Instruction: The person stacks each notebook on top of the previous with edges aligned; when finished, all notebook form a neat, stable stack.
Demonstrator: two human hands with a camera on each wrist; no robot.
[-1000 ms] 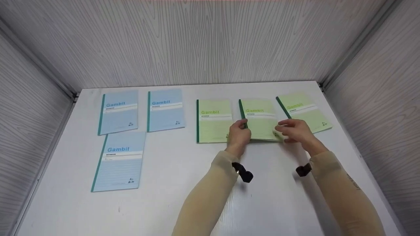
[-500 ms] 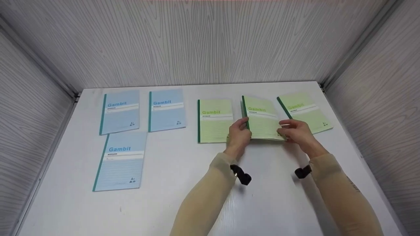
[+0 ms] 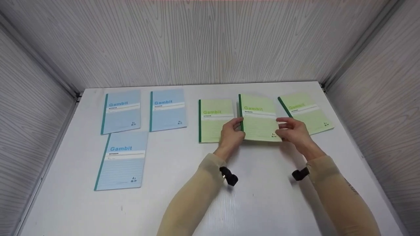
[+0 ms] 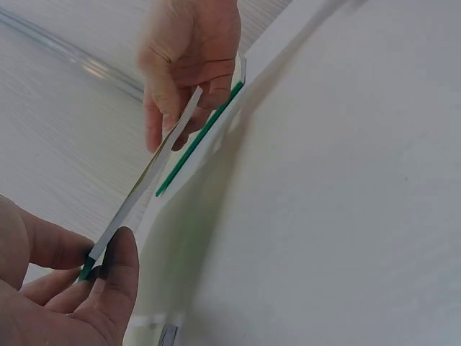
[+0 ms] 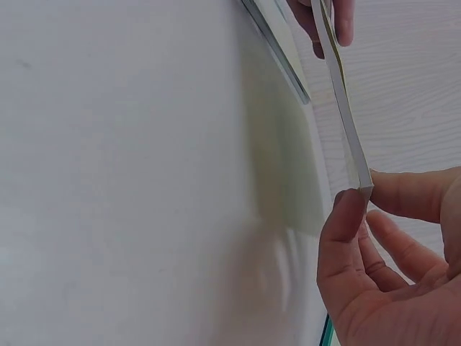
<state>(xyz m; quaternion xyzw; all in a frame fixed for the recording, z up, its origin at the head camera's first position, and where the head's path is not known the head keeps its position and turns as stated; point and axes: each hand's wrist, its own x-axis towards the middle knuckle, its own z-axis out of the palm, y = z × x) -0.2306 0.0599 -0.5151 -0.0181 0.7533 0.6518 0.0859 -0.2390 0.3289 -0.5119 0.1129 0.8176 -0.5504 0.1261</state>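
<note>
Between both hands a green notebook is held a little above the table, its cover facing up. My left hand pinches its dark green spine edge; in the left wrist view, thumb and fingers of that hand press it from both faces. My right hand pinches the opposite edge near the lower corner, and the right wrist view shows that hand gripping the corner. A second green notebook lies just left, partly behind my left hand. Another green notebook lies tilted at the right, behind my right hand.
On the left of the white table lie a blue notebook, another blue notebook beside it, and a third blue notebook nearer the front. Wood-patterned panels enclose the back and sides.
The middle green notebook has risen off the table and shifted slightly left, my left hand moving left with it. My right hand has closed on its right edge. The other notebooks stay put.
</note>
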